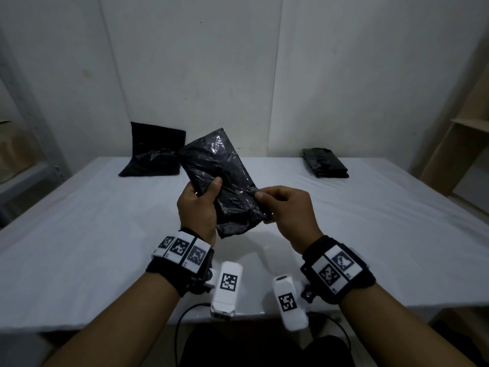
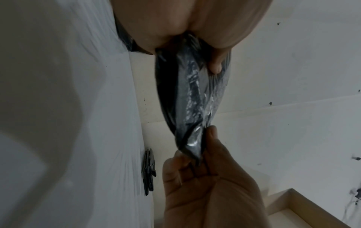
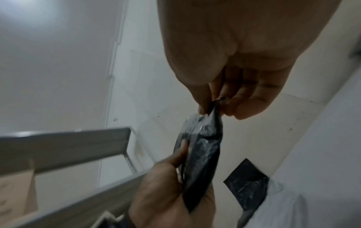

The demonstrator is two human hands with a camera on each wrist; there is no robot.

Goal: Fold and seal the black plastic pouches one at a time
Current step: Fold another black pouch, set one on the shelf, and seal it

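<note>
A crinkled black plastic pouch (image 1: 221, 178) is held in the air above the white table (image 1: 105, 234), tilted up toward the wall. My left hand (image 1: 201, 205) grips its left side, thumb laid over the front. My right hand (image 1: 285, 207) pinches its right edge between thumb and fingers. The left wrist view shows the pouch (image 2: 191, 95) stretched from my left hand (image 2: 195, 34) down to the right hand (image 2: 199, 177) that pinches its end. In the right wrist view the pouch (image 3: 201, 154) hangs from my right fingertips (image 3: 226, 108), with the left hand (image 3: 168, 192) below.
A heap of black pouches (image 1: 154, 154) leans against the wall at the back left of the table. A flat stack of black pouches (image 1: 326, 162) lies at the back right. A metal rack (image 1: 23, 165) stands to the left, a wooden shelf (image 1: 460, 144) to the right.
</note>
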